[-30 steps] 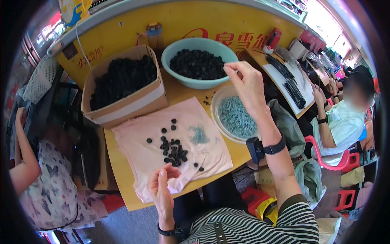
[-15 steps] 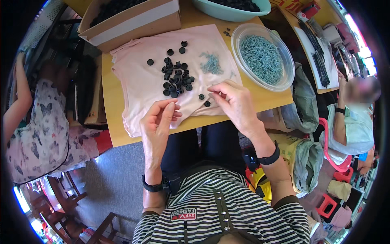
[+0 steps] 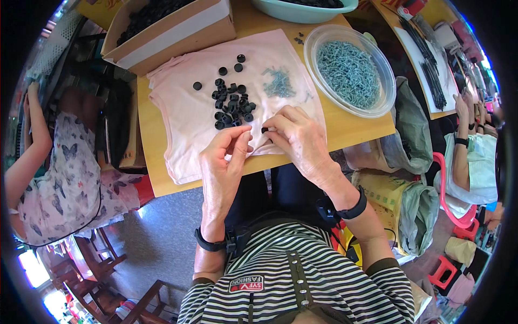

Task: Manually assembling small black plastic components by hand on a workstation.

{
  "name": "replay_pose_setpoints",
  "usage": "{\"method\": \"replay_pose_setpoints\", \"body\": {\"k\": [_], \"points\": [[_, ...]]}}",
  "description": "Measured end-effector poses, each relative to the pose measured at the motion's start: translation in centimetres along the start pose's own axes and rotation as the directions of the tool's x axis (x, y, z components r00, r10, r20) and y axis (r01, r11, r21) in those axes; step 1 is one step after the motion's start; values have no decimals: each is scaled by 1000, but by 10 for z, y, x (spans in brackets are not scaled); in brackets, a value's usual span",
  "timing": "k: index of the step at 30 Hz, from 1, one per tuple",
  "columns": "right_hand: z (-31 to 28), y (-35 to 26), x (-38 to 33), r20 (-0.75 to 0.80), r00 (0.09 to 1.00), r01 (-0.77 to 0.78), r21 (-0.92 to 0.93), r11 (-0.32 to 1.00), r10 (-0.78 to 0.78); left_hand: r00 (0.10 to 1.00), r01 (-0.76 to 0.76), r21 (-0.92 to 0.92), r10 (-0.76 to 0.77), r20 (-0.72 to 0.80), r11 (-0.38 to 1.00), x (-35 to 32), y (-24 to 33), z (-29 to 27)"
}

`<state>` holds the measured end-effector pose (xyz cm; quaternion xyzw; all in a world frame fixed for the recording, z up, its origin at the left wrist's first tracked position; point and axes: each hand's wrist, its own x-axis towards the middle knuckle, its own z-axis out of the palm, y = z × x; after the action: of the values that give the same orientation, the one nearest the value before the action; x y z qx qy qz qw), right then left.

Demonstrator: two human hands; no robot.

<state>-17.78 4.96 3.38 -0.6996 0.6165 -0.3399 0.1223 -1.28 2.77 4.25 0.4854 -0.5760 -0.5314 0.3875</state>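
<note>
At the cloth's front part, my right hand [image 3: 299, 137] is closed, thumb and finger pinching a small black plastic knob [image 3: 264, 130]. Just left of it, my left hand [image 3: 222, 156] has thumb and fingertips drawn together; whatever is between them, if anything, is hidden. Beyond both hands lies a loose pile of small round black knobs [image 3: 233, 105] on the pale pink cloth [image 3: 178, 119], a few of them set apart behind and to the left. Right of the pile is a small heap of silvery-blue screws [image 3: 278, 82].
A clear round tub [image 3: 372, 112] full of screws stands at the right. Behind are a cardboard box [image 3: 181, 35] of black parts and a pale green basin [image 3: 302, 15]. The wooden table [image 3: 359, 137] ends just before me. People are at either side.
My right hand has moved left and now pinches a knob; two knobs lay by its fingertips before. My left hand has come right, closer to it, its fingers drawn together.
</note>
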Motion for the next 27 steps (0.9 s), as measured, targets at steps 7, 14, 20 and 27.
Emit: {"method": "replay_pose_setpoints", "body": {"k": [7, 14, 20, 27], "points": [[-4, 9, -6, -121, 990, -62, 98, 993, 73, 994, -109, 127, 111, -9, 986, 15, 2, 14], [-20, 26, -23, -175, 983, -3, -286, 958, -49, 946, -324, 318, 301, 121, 891, 33, 6, 38], [-21, 26, -26, -139, 989, 15, -184, 983, -41, 896, -440, 477, 407, 178, 761, 45, -12, 49], [-29, 28, -23, -45, 999, -6, -115, 993, 0, 889, -450, 543, 415, 195, 709, 48, -12, 54]]}}
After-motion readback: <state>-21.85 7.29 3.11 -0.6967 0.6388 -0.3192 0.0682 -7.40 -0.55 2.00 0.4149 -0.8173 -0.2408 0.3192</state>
